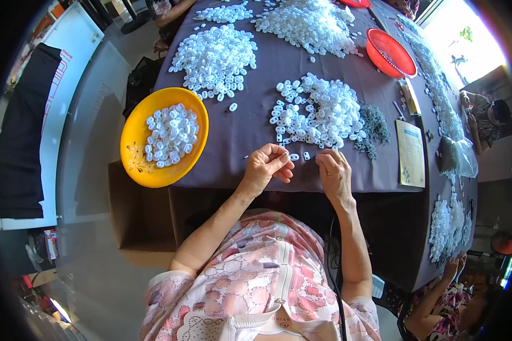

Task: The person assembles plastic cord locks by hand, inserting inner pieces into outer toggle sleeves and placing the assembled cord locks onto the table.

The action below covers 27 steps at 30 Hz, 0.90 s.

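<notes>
- Small white pieces [306, 156]: oval, glossy-looking, each apparently with two holes. A couple lie loose near the front edge of the bench [242, 133], between the two hands; the nearest heap [333, 111] rises just beyond.
- Left hand [270, 163]: over the front edge, thumb and forefinger drawn in close, a loose white piece right beside the tips. Whether its grip is clamped on anything, cannot tell; the fingers cover the spot.
- Right hand [334, 166]: at the near fringe of the heap, fingers curled inward. State of this grip also cannot be told; knuckles hide the tips.
- Right of the heap, touching it: a tangle of small grey-green bits [375, 125], too fine to make out.
- Yellow bowl [198, 105] off to the left, overhanging the bench corner, a mound of like pieces [173, 136] inside.
- Handling, my judgement: very light, stiff, probably hard plastic; unlikely to break, but smooth enough to skid on the cloth or shoot from a careless pinch.
- Best hold: thumb and forefinger across the narrow sides, leaving both holes uncovered. Singles lying apart should lift more cleanly than those in the heap.
</notes>
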Each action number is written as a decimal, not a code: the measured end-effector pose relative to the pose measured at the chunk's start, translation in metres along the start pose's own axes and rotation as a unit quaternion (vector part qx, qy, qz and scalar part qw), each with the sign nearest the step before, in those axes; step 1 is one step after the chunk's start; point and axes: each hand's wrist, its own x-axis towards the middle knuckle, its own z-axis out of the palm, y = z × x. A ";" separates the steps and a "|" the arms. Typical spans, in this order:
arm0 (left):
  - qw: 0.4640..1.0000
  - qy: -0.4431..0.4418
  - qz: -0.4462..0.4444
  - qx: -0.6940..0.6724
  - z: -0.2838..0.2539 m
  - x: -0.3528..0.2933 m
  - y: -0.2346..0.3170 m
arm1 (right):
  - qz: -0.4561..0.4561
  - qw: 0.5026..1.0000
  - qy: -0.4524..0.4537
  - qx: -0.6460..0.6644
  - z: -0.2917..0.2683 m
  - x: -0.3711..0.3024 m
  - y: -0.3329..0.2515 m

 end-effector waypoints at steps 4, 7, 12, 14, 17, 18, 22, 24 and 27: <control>1.000 -0.003 0.004 0.000 -0.002 0.001 -0.002 | 0.012 1.000 -0.001 0.022 -0.006 -0.005 -0.003; 1.000 0.002 0.005 0.016 0.001 0.000 0.000 | 0.032 0.997 0.012 0.073 -0.007 -0.005 0.001; 1.000 0.002 0.008 0.015 0.000 -0.001 0.000 | 0.106 0.985 0.077 0.112 -0.005 -0.008 0.007; 1.000 0.001 0.008 0.018 -0.001 -0.001 -0.001 | 0.115 0.986 0.068 0.099 -0.005 -0.005 0.002; 0.999 0.001 0.008 0.034 0.001 -0.001 -0.001 | 0.102 0.994 0.028 0.041 0.000 -0.004 -0.004; 0.999 -0.001 0.013 0.044 0.003 -0.002 -0.002 | 0.096 0.994 0.028 0.044 0.002 -0.005 -0.003; 0.998 0.005 0.016 0.053 0.005 -0.003 -0.001 | 0.119 0.991 -0.014 0.058 0.000 -0.003 -0.008; 0.999 0.006 0.016 0.046 0.003 -0.002 -0.001 | 0.144 0.981 0.022 0.127 0.002 -0.004 -0.014; 0.999 -0.006 0.011 0.039 0.002 -0.003 -0.001 | 0.215 0.947 0.031 0.236 0.004 -0.004 -0.027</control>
